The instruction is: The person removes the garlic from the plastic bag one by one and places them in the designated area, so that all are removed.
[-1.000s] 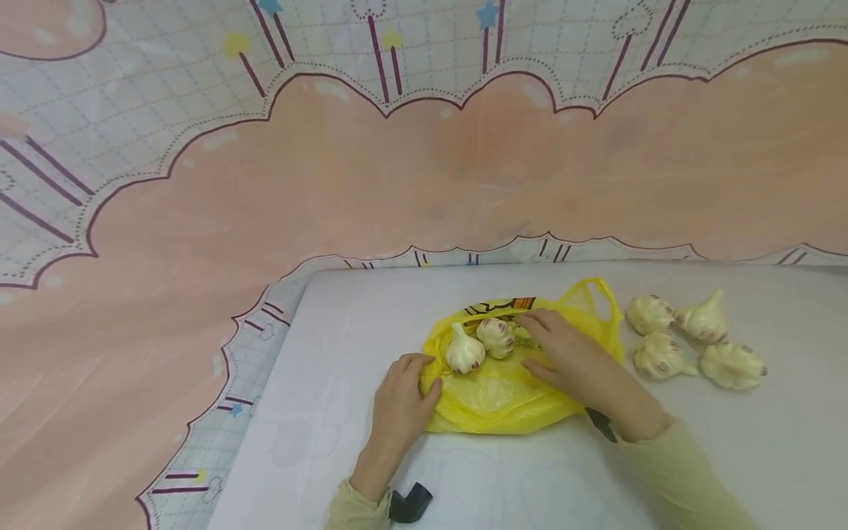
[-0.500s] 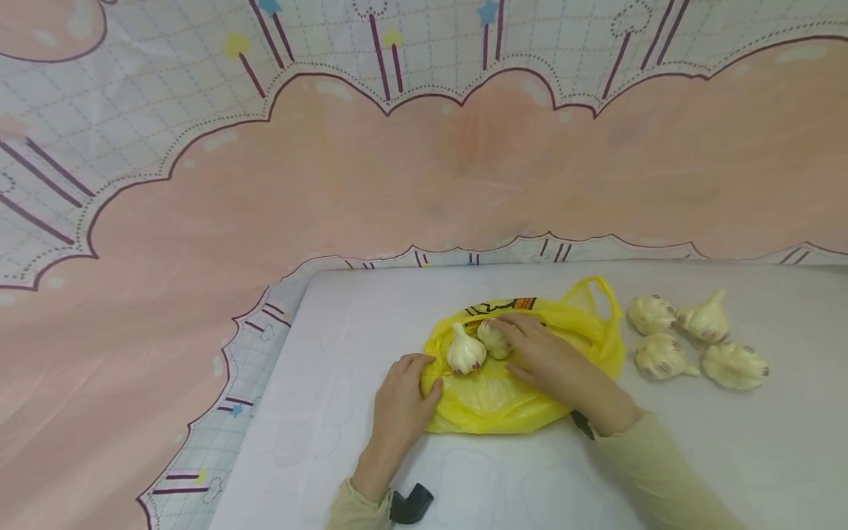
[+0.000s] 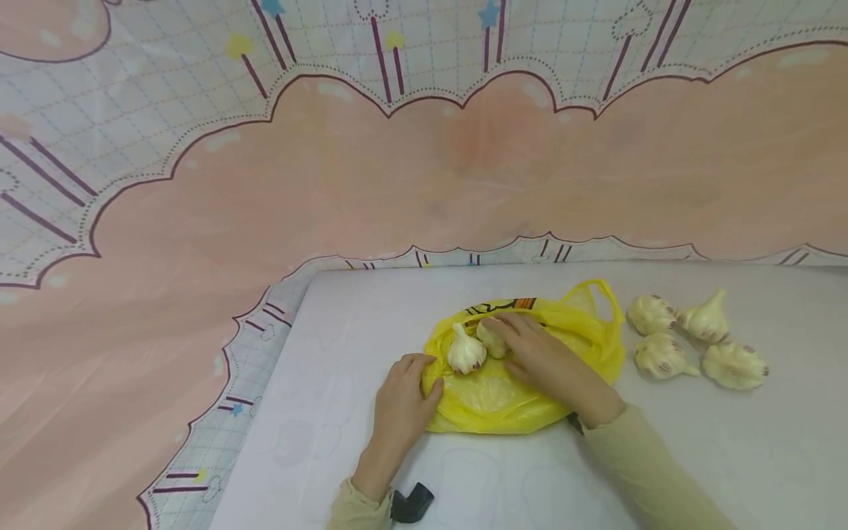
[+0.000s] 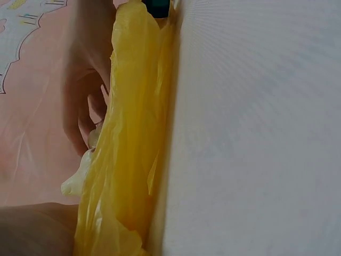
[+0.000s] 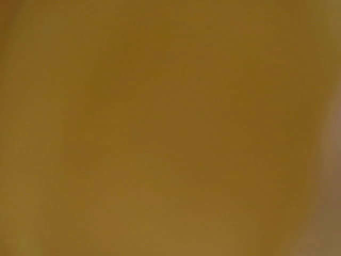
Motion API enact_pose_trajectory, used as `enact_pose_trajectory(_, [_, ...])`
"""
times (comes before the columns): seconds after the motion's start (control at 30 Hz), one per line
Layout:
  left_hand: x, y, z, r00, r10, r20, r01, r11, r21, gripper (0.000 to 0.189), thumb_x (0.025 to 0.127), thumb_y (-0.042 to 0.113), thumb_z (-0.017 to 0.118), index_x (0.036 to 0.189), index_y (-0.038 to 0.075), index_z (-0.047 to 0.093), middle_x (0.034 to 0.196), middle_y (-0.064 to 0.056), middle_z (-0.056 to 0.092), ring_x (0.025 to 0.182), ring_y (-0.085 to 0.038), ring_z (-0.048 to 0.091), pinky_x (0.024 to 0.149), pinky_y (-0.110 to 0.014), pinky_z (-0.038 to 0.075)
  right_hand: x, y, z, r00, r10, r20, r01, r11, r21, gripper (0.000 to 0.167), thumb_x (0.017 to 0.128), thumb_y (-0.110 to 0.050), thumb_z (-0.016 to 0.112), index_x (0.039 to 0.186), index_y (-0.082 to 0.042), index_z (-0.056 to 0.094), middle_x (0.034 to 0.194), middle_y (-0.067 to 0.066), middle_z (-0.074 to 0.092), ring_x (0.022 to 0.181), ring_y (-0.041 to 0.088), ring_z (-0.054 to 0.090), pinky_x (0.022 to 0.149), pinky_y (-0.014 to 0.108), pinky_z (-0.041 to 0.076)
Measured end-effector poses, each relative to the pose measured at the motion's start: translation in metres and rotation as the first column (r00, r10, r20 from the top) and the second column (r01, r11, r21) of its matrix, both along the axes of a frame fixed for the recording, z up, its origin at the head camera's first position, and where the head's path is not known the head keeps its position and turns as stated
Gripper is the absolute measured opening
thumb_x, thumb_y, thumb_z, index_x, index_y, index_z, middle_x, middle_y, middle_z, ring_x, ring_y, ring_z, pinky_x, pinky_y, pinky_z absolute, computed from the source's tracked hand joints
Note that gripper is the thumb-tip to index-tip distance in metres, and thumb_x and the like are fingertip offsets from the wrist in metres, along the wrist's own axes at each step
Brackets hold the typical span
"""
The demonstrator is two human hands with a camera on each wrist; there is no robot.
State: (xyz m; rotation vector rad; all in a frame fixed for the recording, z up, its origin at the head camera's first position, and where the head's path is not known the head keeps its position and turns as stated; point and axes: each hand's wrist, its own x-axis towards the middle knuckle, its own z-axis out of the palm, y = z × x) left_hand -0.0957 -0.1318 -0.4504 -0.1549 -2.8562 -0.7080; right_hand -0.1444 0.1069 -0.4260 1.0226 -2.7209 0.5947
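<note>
left hand: fingers kinda half-closed, they're gripping the yellow bag
right hand: they're curling round a garlic bulb

Head view evenly lit; right wrist view dim, wholly blurred

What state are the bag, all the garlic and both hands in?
Bag: rumpled, lying on the table.
Left garlic: whole, stem showing.
Covered garlic: partly hidden.
Loose garlic: four, whole, lying beside the bag.
Left hand: holding the bag's edge.
Right hand: curled over the covered garlic.
</note>
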Motion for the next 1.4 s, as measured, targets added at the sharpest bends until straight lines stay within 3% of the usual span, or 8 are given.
enact_pose_trajectory(0.27, [0.001, 0.000, 0.001, 1.000, -0.007, -0.004, 0.007, 1.000, 0.006, 0.033, 0.089, 0.024, 0.073, 0.117, 0.009, 0.069, 0.119, -0.008, 0.065, 0.113, -0.027, 0.062, 0.095, -0.043, 0.053, -0.006, -0.003, -0.008, 1.000, 0.023, 0.010, -0.022, 0.999, -0.044, 0.056, 0.088, -0.007, 0.074, 0.140, -0.011, 0.052, 0.136, 0.010, 0.054, 0.124, 0.034, 0.053, 0.104, 0.051, 0.047])
enact_pose_trajectory(0.77, [0.001, 0.000, 0.000, 1.000, -0.004, -0.028, 0.004, 1.000, 0.005, 0.032, 0.087, 0.022, 0.074, 0.116, 0.009, 0.070, 0.117, -0.007, 0.066, 0.112, -0.027, 0.062, 0.093, -0.043, 0.054, -0.003, 0.002, -0.008, 0.998, 0.013, 0.068, -0.009, 0.999, -0.048, 0.060, 0.088, -0.009, 0.075, 0.142, -0.011, 0.051, 0.131, 0.012, 0.056, 0.117, 0.031, 0.056, 0.099, 0.047, 0.051])
enact_pose_trajectory(1.03, [0.000, 0.001, 0.000, 0.999, -0.011, -0.038, 0.011, 1.000, 0.006, 0.031, 0.087, 0.022, 0.073, 0.115, 0.009, 0.070, 0.116, -0.008, 0.066, 0.111, -0.027, 0.062, 0.092, -0.043, 0.054, 0.000, 0.005, -0.007, 0.999, 0.025, 0.033, -0.024, 0.999, -0.029, 0.061, 0.089, -0.009, 0.073, 0.145, -0.011, 0.048, 0.134, 0.012, 0.054, 0.121, 0.030, 0.055, 0.101, 0.045, 0.050])
enact_pose_trajectory(1.4, [0.000, -0.001, -0.001, 0.999, -0.010, -0.034, 0.010, 1.000, 0.006, 0.031, 0.088, 0.023, 0.073, 0.116, 0.009, 0.070, 0.117, -0.007, 0.066, 0.111, -0.027, 0.062, 0.092, -0.043, 0.054, 0.005, 0.007, 0.011, 0.999, 0.002, 0.043, -0.001, 1.000, -0.015, 0.061, 0.091, -0.015, 0.072, 0.146, -0.013, 0.046, 0.138, 0.017, 0.052, 0.125, 0.034, 0.054, 0.100, 0.047, 0.051])
